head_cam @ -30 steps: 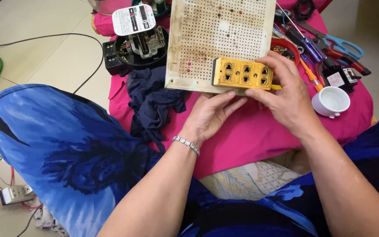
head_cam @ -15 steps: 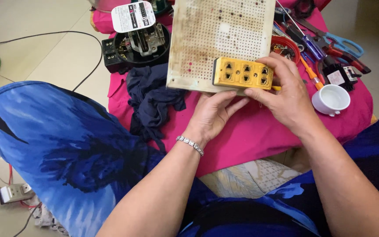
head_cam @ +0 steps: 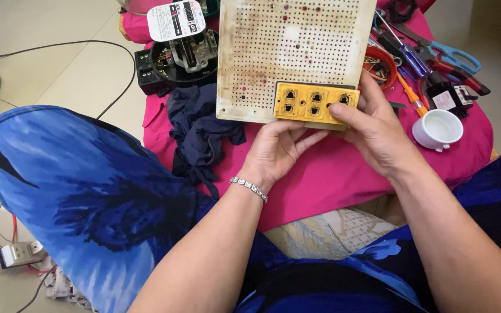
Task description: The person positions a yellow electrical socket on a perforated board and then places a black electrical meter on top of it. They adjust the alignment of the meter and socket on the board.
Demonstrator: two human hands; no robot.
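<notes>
A yellow socket block (head_cam: 315, 104) with several outlet holes sits against the lower edge of a cream perforated board (head_cam: 293, 55), and both hands are on it. The right hand (head_cam: 378, 134) grips its right end, forefinger laid along the block's front face and the other fingers curled behind. The left hand (head_cam: 278, 150) cups the block from below, fingers bent up under its bottom edge, thumb out of sight. Just left of those fingers lies a crumpled dark cloth (head_cam: 199, 130) on the pink cover (head_cam: 331, 174). Beyond the right fingers stand a small white cup (head_cam: 439, 128), an orange-handled screwdriver (head_cam: 410, 95) and blue-handled scissors (head_cam: 450, 57). Well past the left fingertips, beside the board, is an opened black electric meter (head_cam: 175, 55).
</notes>
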